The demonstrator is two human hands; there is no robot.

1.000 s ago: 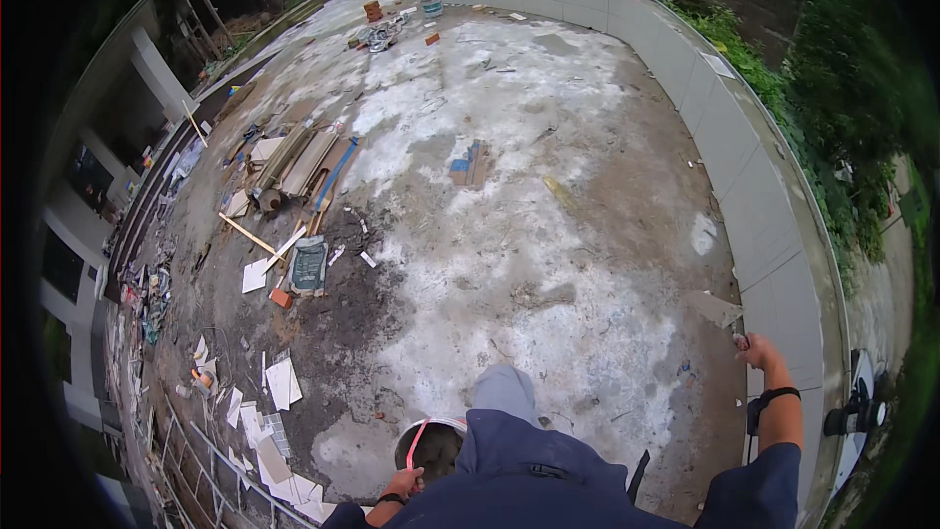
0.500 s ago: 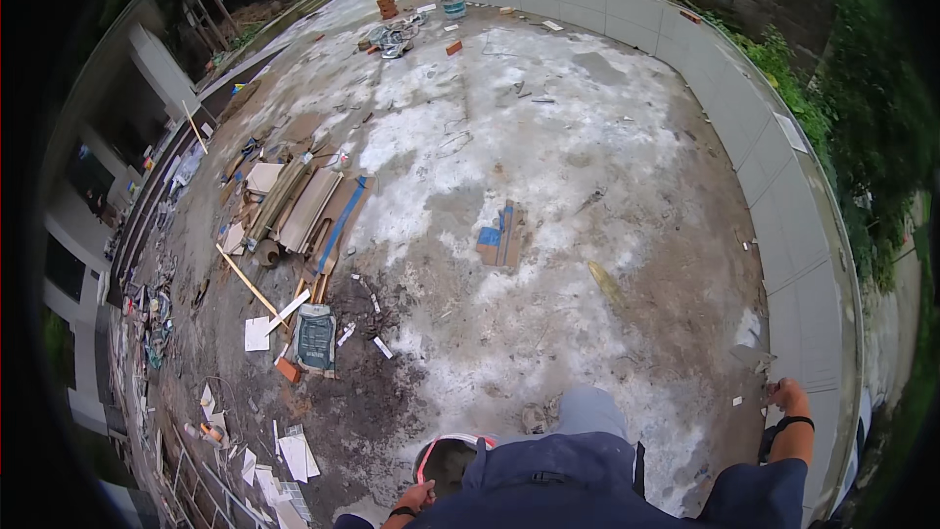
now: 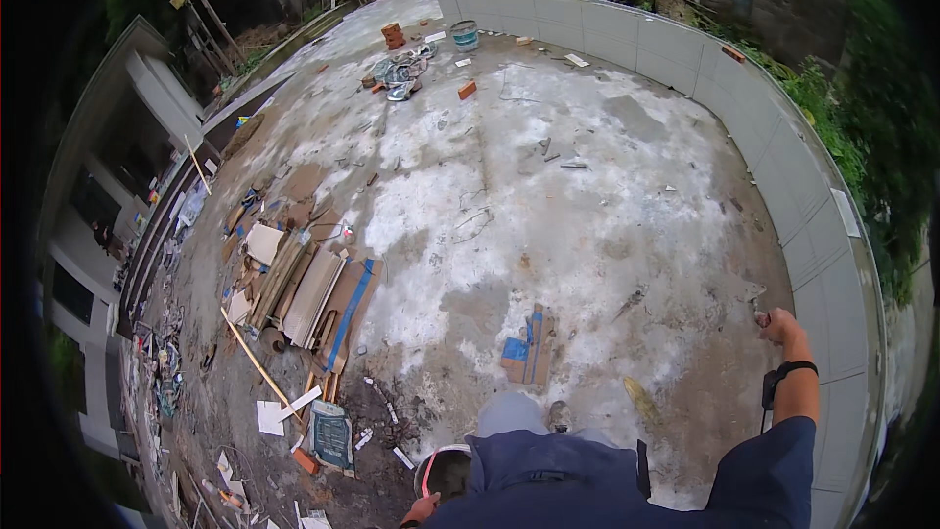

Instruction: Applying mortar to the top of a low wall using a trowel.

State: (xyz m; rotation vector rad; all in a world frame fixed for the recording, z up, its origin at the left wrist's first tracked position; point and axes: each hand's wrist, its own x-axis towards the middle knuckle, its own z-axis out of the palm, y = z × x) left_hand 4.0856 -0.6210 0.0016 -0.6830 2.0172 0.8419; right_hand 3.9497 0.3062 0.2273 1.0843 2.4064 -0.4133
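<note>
At the lower edge, the closed fingers of my left hand (image 3: pixel 421 508) are on the pinkish-red handle of a bucket (image 3: pixel 463 449). Something dark grey is inside the bucket, which my body partly covers. Out to the right, beside the pale tiled wall (image 3: pixel 830 318), my right hand (image 3: pixel 778 324) is closed round a trowel (image 3: pixel 753 296). Its grey blade points away from me and blends into the floor. Below me, a shoe (image 3: pixel 559 416) and a grey trouser leg show.
Flattened cardboard with blue tape (image 3: pixel 528 345) lies ahead. On the left are a cardboard pile (image 3: pixel 305 286), a long wooden strip (image 3: pixel 257 362), a printed sack (image 3: pixel 331 436) and a brick (image 3: pixel 305 460). Farther off stand a blue-grey pail (image 3: pixel 464 36) and stacked bricks (image 3: pixel 393 36).
I have moved forward along the wall; the cardboard and sack now appear lower and nearer. My right hand has swung forward with the trowel. The bucket has come along with my left hand.
</note>
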